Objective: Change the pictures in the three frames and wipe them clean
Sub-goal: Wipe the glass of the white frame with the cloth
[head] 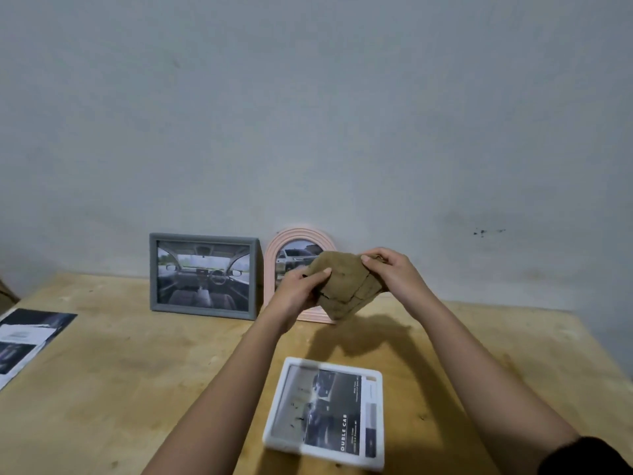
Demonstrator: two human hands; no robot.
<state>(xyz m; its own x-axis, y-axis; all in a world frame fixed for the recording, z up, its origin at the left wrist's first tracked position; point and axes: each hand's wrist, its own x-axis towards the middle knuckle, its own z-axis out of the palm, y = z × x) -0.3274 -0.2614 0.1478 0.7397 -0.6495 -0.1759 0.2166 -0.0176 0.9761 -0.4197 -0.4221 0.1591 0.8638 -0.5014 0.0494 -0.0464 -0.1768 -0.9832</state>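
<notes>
Bare grey wall behind a wooden tabletop [102, 389]. We see the left-hand grip [301, 286] & right-hand grip [390, 269] both clenched on a folded brown cloth [346, 289], held in the air btwn them. Directly behind the grips stands a pink arched frame [270, 265]; left of them a grey frame [203, 236], both w/ car pics. Below the grips, nearer us, a white frame [325, 455] lies flat, pic in, dark specks on its glass. We judge swapping mostly done, this frame's wipe left. Cloth looks thick, creased.

Rectangular frame [203, 275] left of arched frame [269, 269], both against wall [308, 114]; third frame [323, 413] flat before them
</notes>
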